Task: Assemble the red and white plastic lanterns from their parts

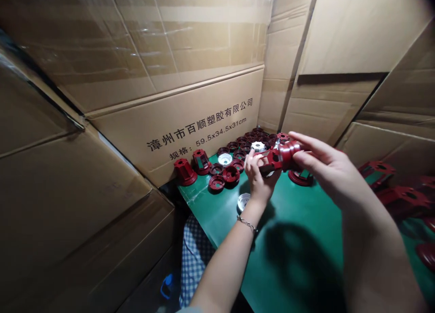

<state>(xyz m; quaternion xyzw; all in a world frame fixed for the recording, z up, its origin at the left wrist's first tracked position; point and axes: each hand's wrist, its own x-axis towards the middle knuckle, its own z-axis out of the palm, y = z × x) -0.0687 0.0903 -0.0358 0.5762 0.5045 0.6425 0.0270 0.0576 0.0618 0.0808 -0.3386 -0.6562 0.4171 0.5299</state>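
Between the two hands, above the green bench [317, 208], is a glossy dark-red, plastic-looking slotted housing [288, 154]; the left hand [259, 177] curls around its slotted end, the right hand [324, 165] pinches its ringed end. Probably light, stiff and slightly slippery, it should grip best by the rings.

A: Counts?
B: Two hands [328, 168] were in view, one bracelet [247, 223].
A: Red stuff?
B: Two tall red parts [185, 172] stood left; at least one red piece [288, 152] was held. Red rings [231, 180] ran ten-plus; rear ones were too bunched to count.
A: White?
B: At least three white pieces [224, 159].
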